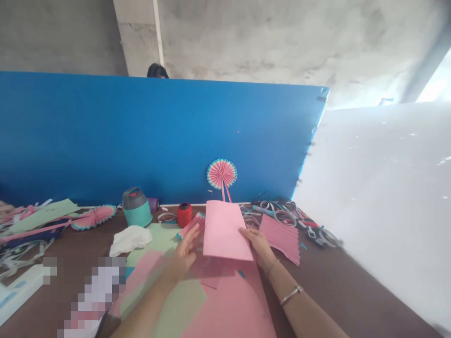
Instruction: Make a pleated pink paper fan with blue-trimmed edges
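A plain pink sheet of paper [227, 230] is held up above the table, its right edge pinched by my right hand [260, 244]. My left hand [185, 249] has its fingers stretched out and apart, just left of that sheet and holding nothing. Behind those fingers lies a pleated pink paper strip [192, 226] with a blue-green zigzag edge. To the right of my right hand rests another pleated pink paper [282, 238]. Large pink paper [232, 305] and green paper [179, 310] spread across the table beneath my hands.
A round pleated paper fan [221, 173] stands against the blue partition [141, 136]. On the left are another fan [95, 217], a teal container [136, 211] and crumpled white tissue [130, 240]. A red container [184, 215] sits centrally. Tangled cables [282, 213] lie back right. Someone's head shows above the partition.
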Demonstrator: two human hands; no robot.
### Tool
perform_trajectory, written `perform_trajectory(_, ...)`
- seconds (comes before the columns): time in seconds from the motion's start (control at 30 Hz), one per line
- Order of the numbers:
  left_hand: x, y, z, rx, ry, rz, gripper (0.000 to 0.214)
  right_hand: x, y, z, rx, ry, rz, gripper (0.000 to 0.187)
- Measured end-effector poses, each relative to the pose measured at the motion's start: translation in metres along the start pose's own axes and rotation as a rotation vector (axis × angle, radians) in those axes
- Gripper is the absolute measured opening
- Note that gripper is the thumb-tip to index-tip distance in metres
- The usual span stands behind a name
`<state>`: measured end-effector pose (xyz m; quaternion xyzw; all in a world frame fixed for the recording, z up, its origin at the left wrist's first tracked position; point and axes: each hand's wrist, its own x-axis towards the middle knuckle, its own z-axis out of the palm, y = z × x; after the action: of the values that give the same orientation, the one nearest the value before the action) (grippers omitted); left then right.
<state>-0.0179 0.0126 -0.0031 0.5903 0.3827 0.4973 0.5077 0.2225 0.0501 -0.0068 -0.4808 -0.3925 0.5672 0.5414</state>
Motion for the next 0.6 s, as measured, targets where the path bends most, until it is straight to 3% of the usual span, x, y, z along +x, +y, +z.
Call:
perform_trajectory(0.07,-0.0008,-0.0001,0.0026,0.100,0.051,0.189,0.074,-0.0022,-0.0013,0.0020,0.018,-0.016,0.021,0.037)
perform_trajectory(0.13,-0.0014,-0.0009,0.0045,0.140,0.099,0.231,0.069,-0.0043,-0.0018,0.0045,0.014,-0.030,0.019,0.038)
perform_trajectory(0.27,-0.0011,0.0003,0.0053,-0.072,0.197,0.005,0.055,-0.0056,0.0003,0.0074,-0.094,-0.035,-0.095,0.045)
perform_trajectory(0.4,0.0002,0.0014,0.0060,-0.152,0.004,-0.275,0.049,-0.0042,0.0027,0.0074,-0.166,-0.037,-0.166,0.048)
perform_trajectory(0.47,0.0015,-0.0006,0.0055,-0.139,0.002,-0.305,0.044,-0.0045,0.0025,0.0076,-0.165,-0.054,-0.158,0.047)
perform_trajectory(0.6,0.0050,-0.0052,0.0009,-0.140,0.129,-0.255,0.043,-0.0067,0.0020,0.0084,-0.204,-0.184,-0.110,0.046)
